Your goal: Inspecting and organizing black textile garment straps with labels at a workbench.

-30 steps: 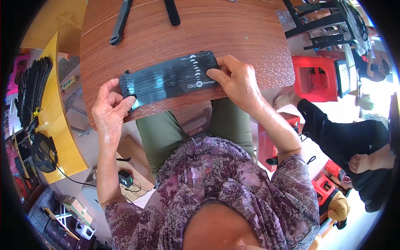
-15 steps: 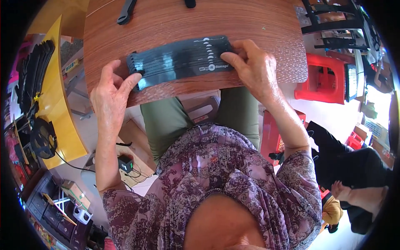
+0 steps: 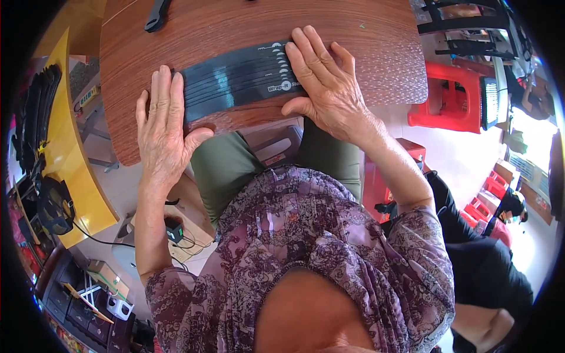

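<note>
A fanned stack of black straps (image 3: 226, 82) with white print near its right end lies flat on the brown wooden table (image 3: 376, 70), along the edge nearest me. My left hand (image 3: 162, 126) rests palm down over the stack's left end, fingers straight and thumb out to the side. Across the right end lies my right hand (image 3: 326, 88), also flat, covering part of the print. Its fingers are stretched out and its thumb points left near the table edge. Neither hand grips anything. The two ends of the straps are hidden under my hands.
At the table's far left lies a dark strap-like piece (image 3: 156, 16). A red plastic stool (image 3: 435, 100) stands to the right. On the left is a yellow panel (image 3: 82, 176) beside several hanging black strips (image 3: 38, 112). A person in dark clothes (image 3: 488, 265) is at the lower right.
Both hands have let go of the stack's ends, where fingers and thumbs pinched it, and now lie flat on top. The straps look flatter. The person at the right has shifted.
</note>
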A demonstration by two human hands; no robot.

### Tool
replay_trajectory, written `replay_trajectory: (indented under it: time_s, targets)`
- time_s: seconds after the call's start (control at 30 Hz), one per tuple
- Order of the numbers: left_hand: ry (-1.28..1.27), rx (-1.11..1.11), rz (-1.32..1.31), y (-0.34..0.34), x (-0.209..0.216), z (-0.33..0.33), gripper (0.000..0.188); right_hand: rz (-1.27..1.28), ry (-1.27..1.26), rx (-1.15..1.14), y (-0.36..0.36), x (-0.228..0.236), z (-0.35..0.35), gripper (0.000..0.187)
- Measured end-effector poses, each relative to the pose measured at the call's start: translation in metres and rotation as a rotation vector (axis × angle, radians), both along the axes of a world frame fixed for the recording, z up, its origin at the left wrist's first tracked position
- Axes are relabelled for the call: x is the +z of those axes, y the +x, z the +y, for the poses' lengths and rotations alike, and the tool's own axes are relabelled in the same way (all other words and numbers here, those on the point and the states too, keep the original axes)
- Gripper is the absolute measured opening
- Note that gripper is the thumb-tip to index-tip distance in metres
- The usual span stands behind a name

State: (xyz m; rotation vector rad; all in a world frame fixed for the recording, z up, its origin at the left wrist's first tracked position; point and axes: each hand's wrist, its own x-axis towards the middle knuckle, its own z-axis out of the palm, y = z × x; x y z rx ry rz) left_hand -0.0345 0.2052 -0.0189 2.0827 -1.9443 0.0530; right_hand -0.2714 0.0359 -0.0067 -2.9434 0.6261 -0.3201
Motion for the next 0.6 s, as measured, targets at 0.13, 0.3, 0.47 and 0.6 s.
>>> replay_trajectory:
  time_s: [0.13, 0.3, 0.47, 0.6]
  targets:
    - [-0.012, -0.047, 0.037, 0.007, 0.008, -0.002, 0.082, -0.119, 0.034, 0.019, -0.008, -0.002, -0.012, 0.072]
    - [-0.301, 0.277, 0.565, 0.002, 0.021, 0.025, 0.039, -0.565, 0.202, -0.254, -0.023, 0.016, -0.02, 0.027]
    - [-0.389, 0.397, 0.315, -0.016, 0.032, 0.029, 0.025, -0.531, 0.1, -0.224, -0.026, 0.031, 0.005, 0.024]
    - [-0.423, 0.289, 0.263, -0.017, 0.026, 0.02, 0.032, -0.518, 0.051, -0.158, -0.015, 0.022, 0.013, 0.025]
